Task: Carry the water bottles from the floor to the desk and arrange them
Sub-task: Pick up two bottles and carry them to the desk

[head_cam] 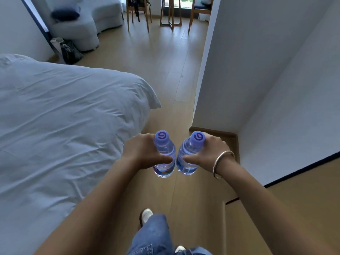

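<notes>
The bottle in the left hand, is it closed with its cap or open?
Closed. The left hand grips the left bottle upright, and its purple cap sits on the neck. Whether the seal is unbroken cannot be told.

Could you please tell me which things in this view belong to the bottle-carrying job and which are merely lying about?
Job: left bottle in left hand; right bottle in right hand.

Lying about: bed, armchair, bags, wooden chairs, small table.

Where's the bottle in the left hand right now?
In the head view it is low and central: the left bottle, gripped by the left hand, is carried above the wood floor, beside the right bottle.
</notes>
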Demonstrator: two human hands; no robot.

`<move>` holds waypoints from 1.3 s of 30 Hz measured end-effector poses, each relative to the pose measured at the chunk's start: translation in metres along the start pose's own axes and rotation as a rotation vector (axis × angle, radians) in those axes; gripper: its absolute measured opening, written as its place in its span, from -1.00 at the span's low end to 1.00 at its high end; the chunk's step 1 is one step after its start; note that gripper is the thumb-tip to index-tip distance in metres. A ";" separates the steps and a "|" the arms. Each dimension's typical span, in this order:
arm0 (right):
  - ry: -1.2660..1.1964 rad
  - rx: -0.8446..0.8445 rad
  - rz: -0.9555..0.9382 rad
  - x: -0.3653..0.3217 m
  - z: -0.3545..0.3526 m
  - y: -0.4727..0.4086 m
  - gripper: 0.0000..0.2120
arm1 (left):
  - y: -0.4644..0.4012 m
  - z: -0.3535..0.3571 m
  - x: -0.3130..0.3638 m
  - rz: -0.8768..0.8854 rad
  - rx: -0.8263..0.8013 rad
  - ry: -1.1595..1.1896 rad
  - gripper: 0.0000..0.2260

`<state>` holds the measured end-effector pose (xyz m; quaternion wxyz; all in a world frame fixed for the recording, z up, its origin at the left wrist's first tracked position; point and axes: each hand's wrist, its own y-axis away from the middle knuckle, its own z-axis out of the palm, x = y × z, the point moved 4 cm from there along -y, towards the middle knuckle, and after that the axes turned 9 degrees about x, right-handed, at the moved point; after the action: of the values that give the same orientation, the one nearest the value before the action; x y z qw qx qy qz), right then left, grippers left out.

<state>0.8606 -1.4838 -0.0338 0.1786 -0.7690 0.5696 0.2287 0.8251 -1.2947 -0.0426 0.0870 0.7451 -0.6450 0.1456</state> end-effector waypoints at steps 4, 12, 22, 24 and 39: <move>-0.009 0.024 -0.004 0.006 0.005 -0.058 -0.58 | -0.057 0.003 -0.012 -0.001 0.007 -0.026 -0.58; 0.000 0.064 0.007 -0.015 0.017 -0.208 -0.65 | -0.209 0.001 -0.059 0.068 -0.007 -0.035 -0.61; 0.022 0.179 -0.002 -0.062 0.025 -0.376 -0.65 | -0.377 -0.035 -0.119 0.070 0.023 -0.040 -0.62; 0.016 0.174 -0.012 -0.067 0.028 -0.403 -0.63 | -0.402 -0.037 -0.129 0.055 0.027 -0.037 -0.62; -0.007 0.054 -0.067 -0.044 0.046 -0.667 -0.63 | -0.648 -0.006 -0.161 -0.033 0.010 -0.042 -0.64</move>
<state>1.4820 -1.2324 -0.0376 0.2088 -0.7818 0.5488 0.2099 1.4436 -1.0431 -0.0524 0.0722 0.7588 -0.6338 0.1319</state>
